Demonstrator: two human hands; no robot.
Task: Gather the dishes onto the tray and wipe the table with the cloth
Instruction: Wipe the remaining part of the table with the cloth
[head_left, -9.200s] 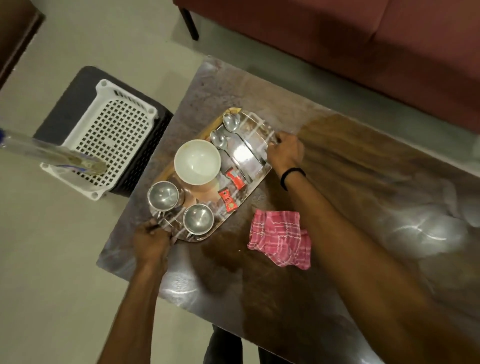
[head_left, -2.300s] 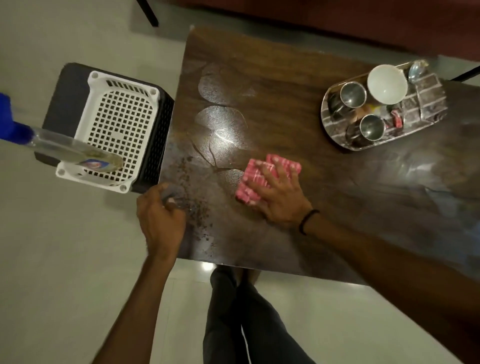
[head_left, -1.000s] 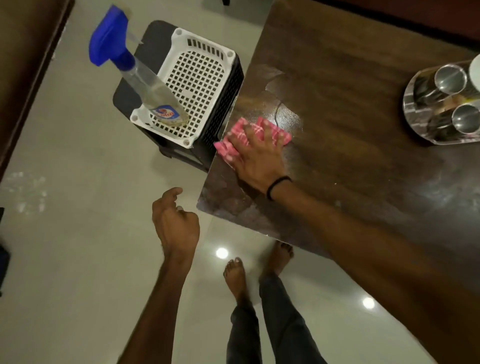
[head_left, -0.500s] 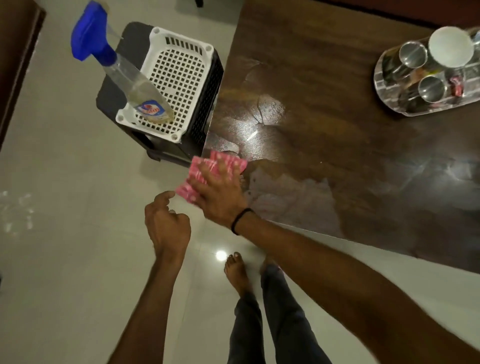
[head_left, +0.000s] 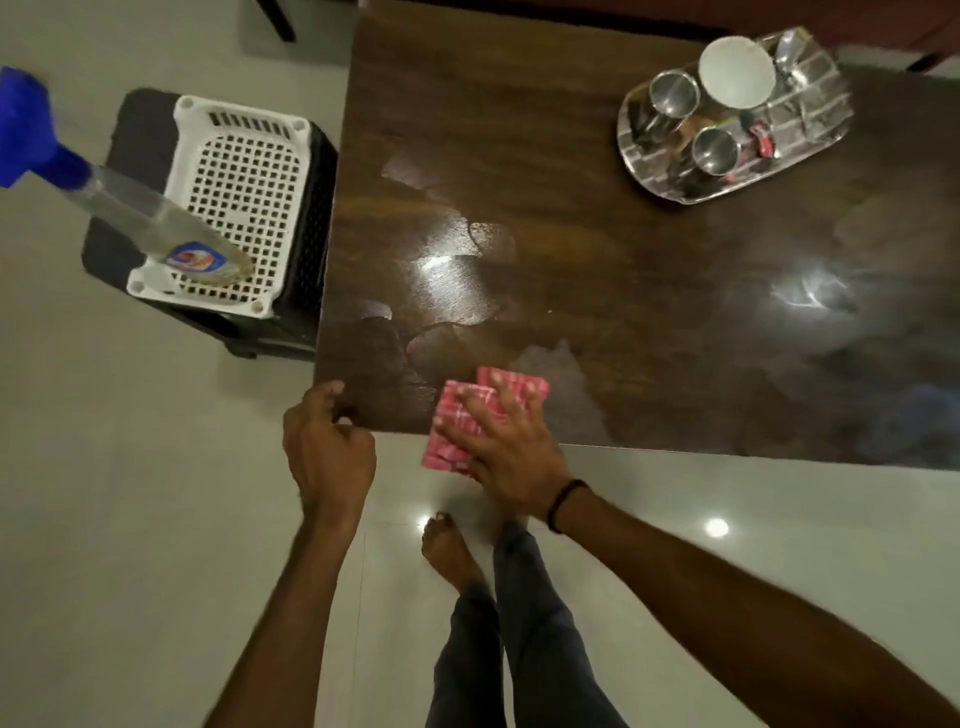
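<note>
Our right hand was flat, fingers spread, pressing the cloth. The cloth sat half on the desk's near edge and half out over the floor. Left hand was loosely curled just beside that edge, and we couldn't tell if it held anything. Tray with cups and bowl sat well apart at the far corner, so the gathering looked done. Our worry: one more pull and the cloth drops off, or the sweepings miss the left hand and hit the floor.

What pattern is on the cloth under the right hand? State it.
The cloth is pink-and-white checked; the head view shows it.
</note>
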